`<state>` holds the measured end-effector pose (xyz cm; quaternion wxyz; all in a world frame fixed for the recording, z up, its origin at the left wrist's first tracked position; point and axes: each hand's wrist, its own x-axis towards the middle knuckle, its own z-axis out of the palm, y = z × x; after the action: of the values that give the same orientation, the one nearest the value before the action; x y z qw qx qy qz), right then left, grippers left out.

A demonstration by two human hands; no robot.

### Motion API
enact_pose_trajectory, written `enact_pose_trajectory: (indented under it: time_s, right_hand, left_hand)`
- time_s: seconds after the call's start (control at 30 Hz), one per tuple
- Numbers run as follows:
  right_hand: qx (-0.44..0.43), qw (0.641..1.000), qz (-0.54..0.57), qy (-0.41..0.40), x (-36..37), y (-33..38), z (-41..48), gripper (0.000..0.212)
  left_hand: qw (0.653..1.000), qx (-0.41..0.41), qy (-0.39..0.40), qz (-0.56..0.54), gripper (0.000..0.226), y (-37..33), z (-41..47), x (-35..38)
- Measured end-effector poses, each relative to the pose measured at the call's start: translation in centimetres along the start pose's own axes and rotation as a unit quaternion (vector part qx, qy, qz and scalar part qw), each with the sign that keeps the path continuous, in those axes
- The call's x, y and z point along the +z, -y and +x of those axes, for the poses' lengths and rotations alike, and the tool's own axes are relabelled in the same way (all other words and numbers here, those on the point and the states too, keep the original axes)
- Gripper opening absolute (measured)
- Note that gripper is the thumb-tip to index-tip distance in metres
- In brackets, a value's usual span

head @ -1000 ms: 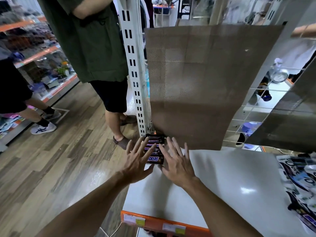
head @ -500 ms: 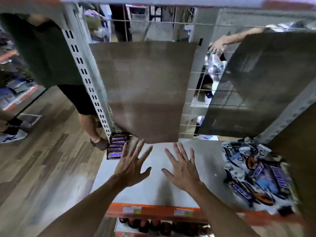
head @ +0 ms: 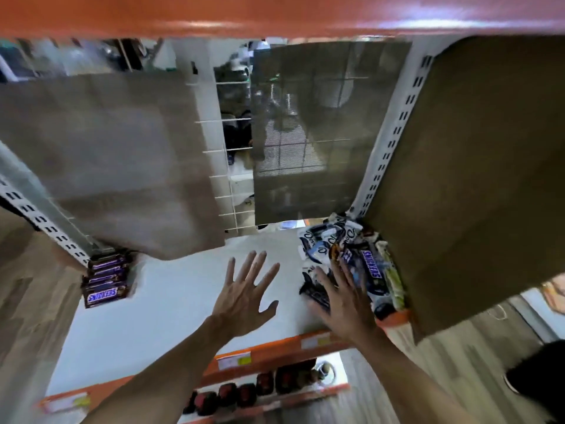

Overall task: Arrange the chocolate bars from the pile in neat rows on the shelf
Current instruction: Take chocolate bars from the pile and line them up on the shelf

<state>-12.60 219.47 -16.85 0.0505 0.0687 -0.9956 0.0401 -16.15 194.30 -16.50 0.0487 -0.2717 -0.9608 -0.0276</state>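
A neat stack of brown Snickers bars [head: 105, 278] sits at the far left corner of the white shelf [head: 171, 304]. A loose pile of chocolate bars [head: 348, 258] in white, blue and brown wrappers lies at the shelf's right end. My left hand [head: 244, 298] hovers over the middle of the shelf, fingers spread, holding nothing. My right hand [head: 345, 304] reaches flat onto the pile's near left edge, fingers spread over the wrappers; nothing is gripped.
Brown cardboard sheets [head: 122, 166] hang on the wire back grid, and one [head: 470, 185] stands at the right side. An orange shelf edge [head: 275, 13] runs overhead. The lower shelf holds dark packets [head: 244, 393]. Wooden floor lies on both sides.
My view and both hands swung right, away from the Snickers stack. My right hand has reached the pile at the right end; my left hand trails over the middle of the shelf.
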Motion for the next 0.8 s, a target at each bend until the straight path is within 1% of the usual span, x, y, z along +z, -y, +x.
enact_pose_trajectory:
  time_s: [0.17, 0.3, 0.43, 0.53, 0.6, 0.67, 0.8]
  right_hand:
    - [0.030, 0.999, -0.015, 0.000, -0.8, -4.7, -1.6, 0.068]
    - [0.051, 0.998, -0.012, -0.030, -1.7, -7.5, -2.0, 0.067]
    - [0.046, 0.997, 0.000, -0.059, -2.1, -9.4, -1.7, 0.066]
    - [0.049, 0.997, 0.018, -0.054, -2.1, -10.2, -1.2, 0.079]
    - [0.049, 0.997, 0.013, -0.061, -2.2, -10.5, -1.2, 0.083]
    - [0.058, 0.996, -0.019, -0.067, -2.2, -10.5, -1.3, 0.081]
    - [0.065, 0.992, -0.068, -0.080, -1.4, -10.4, -0.8, 0.070]
  left_hand:
    - [0.999, 0.032, 0.021, 0.000, 0.073, -4.2, 2.5, 0.6]
    - [0.998, 0.049, 0.039, 0.001, 0.074, -6.5, 4.2, 0.9]
    - [0.996, 0.063, 0.065, 0.015, 0.079, -8.0, 5.3, 1.8]
    - [0.993, 0.076, 0.084, 0.030, 0.082, -8.6, 5.9, 2.6]
    - [0.992, 0.082, 0.089, 0.037, 0.081, -8.9, 6.1, 3.1]
    - [0.992, 0.084, 0.085, 0.047, 0.077, -9.2, 6.0, 3.5]
    - [0.993, 0.083, 0.073, 0.051, 0.077, -9.6, 5.8, 4.0]
